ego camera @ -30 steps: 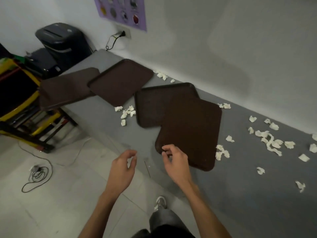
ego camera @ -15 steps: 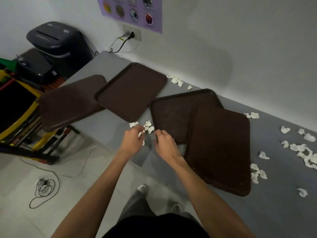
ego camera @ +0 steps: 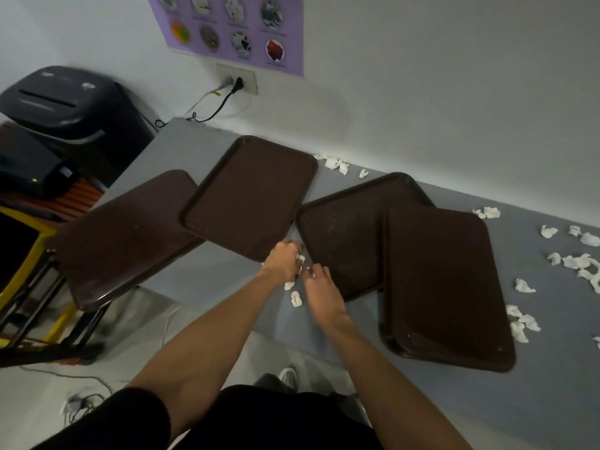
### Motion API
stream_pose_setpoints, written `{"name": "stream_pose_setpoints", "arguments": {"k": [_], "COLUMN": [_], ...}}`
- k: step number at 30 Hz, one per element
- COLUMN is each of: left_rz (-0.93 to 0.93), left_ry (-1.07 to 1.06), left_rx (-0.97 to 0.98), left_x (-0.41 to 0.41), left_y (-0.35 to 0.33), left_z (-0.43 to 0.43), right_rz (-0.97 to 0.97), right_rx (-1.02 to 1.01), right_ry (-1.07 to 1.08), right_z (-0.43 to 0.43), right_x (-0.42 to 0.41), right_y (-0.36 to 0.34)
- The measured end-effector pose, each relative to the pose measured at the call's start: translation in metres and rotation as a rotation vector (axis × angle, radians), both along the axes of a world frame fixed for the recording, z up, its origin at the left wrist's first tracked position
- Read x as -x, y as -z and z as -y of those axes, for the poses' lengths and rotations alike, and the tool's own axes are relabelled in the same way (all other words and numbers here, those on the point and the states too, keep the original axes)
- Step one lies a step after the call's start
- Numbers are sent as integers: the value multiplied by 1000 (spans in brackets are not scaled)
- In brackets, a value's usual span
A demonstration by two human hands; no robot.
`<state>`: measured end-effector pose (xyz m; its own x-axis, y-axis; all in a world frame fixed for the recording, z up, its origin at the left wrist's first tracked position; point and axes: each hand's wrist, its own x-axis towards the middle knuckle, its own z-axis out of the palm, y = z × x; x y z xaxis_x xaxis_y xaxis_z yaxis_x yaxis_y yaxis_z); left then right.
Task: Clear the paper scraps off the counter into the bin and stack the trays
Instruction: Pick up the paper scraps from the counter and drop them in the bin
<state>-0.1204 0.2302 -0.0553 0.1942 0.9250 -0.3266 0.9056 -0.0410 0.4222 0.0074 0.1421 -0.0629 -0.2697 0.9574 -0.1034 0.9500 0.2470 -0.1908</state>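
Brown trays [ego camera: 253, 196], four, on grey counter [ego camera: 552, 394].

The grey counter [ego camera: 487, 401] carries 4 brown trays [ego camera: 253, 196] and scattered white paper scraps [ego camera: 574, 261].

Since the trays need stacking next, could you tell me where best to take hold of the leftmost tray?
The leftmost tray juts well past the counter, so its near-left end hangs free. Come from that open side, fingers beneath the rim, thumb on top. Its far corner seems tucked under the neighbouring tray, so draw it out leftward.
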Motion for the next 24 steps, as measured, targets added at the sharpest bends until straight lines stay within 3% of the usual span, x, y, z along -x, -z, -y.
{"name": "stream_pose_setpoints", "arguments": {"k": [7,16,21,24], "left_rz": [71,366,559,603], "left_ry": [-35,-164,-191,-183], "left_rx": [50,-47,34,35], "left_x": [8,19,14,6], "left_y": [0,-43,-65,-71], "left_z": [-14,3,32,50], "right_rz": [-22,-93,-91,-243], "right_rx": [86,86,87,77], "right_ry": [195,208,214,280], "right_z": [22,56,65,72], "right_x": [7,0,-12,-22], "right_y": [2,14,17,7]}}
